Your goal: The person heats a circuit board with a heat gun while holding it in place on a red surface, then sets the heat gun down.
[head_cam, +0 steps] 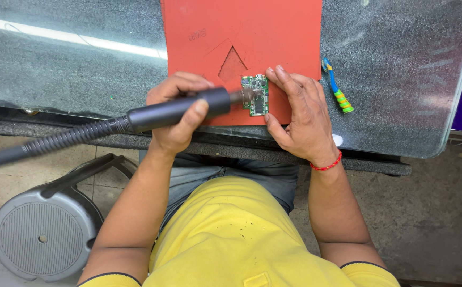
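Observation:
A small green circuit board (257,95) lies on an orange-red mat (273,37) at the near edge of a glass table. My left hand (177,114) grips a black hot-air tool handle (180,110) with a ribbed hose running off to the left; its metal nozzle points at the board's left edge. My right hand (300,114) rests flat on the mat, fingers and thumb pressed against the board's right side. A red thread band circles that wrist.
A toothbrush (338,89) with a blue, green and orange handle lies on the glass table (401,64) right of the mat. A grey round fan-like unit (39,239) stands on the floor at lower left. The mat has a triangular cut mark (233,64).

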